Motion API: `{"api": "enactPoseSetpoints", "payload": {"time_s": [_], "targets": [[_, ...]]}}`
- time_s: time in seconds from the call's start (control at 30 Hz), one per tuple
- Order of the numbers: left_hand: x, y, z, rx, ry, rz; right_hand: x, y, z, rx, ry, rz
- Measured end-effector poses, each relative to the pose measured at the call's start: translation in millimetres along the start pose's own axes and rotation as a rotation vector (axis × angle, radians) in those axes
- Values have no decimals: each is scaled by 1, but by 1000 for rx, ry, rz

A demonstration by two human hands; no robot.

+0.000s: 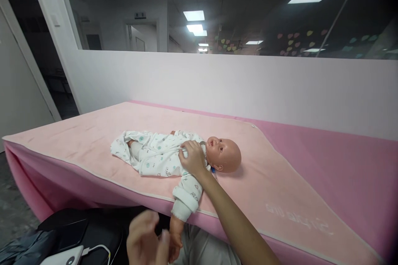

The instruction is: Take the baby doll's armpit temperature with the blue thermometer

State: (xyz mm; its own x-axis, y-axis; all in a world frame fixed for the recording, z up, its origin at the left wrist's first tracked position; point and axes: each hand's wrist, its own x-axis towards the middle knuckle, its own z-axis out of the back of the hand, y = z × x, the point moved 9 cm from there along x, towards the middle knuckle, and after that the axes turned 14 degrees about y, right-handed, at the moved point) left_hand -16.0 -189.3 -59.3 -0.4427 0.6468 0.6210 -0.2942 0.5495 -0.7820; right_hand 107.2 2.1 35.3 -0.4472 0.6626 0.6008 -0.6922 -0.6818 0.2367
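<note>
1. Nearest, below the counter's [342, 165] near edge, a power bank [64, 258] with its cable lies on a black bag [93, 225].
2. The left hand [146, 238], blurred, is just beside the doll's bare hand [175, 236]. Its fingers are loosely curled, and whether they grip cannot be told.
3. The doll's sleeved arm [186, 198] hangs over the near edge, which puts it within that hand's reach.
4. The right hand [192, 159] rests on the chest, apparently steadying it. Its fingers are bent onto the garment, and whether they pinch the cloth is unclear.
5. The doll [155, 159] lies on its back on a pale towel [93, 140] mid-counter, head toward the right end.
6. A white wall [217, 83] backs the far edge.
</note>
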Motion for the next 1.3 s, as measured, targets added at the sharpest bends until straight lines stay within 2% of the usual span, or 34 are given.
{"api": "enactPoseSetpoints", "payload": {"time_s": [0.03,0.07,0.13,0.23,0.33,0.4,0.57,0.63,0.77,1.0,1.17,1.3], "targets": [[19,-11,1,-19,-74,-86,0,0,0,-1,0,2],[42,-20,-11,11,-2,-140,0,1,0,-2,1,3],[86,-24,-46,198,235,-162,0,1,1,-5,3,6],[130,-11,-90,466,526,-181,0,0,1,-4,4,4],[153,13,-120,571,787,-172,1,-2,0,-9,7,-17],[161,26,-132,579,942,-150,2,-4,-1,-9,11,-30],[173,47,-145,344,1200,29,2,-4,0,3,2,-40],[175,52,-144,221,1227,84,2,-3,2,3,-5,-38],[175,52,-138,102,1198,60,0,-1,3,8,5,-20],[175,59,-130,104,1135,92,-1,3,4,11,22,13],[179,63,-127,116,1061,60,-2,5,4,4,13,35],[178,60,-125,68,1059,47,-3,4,4,9,-3,24]]}}
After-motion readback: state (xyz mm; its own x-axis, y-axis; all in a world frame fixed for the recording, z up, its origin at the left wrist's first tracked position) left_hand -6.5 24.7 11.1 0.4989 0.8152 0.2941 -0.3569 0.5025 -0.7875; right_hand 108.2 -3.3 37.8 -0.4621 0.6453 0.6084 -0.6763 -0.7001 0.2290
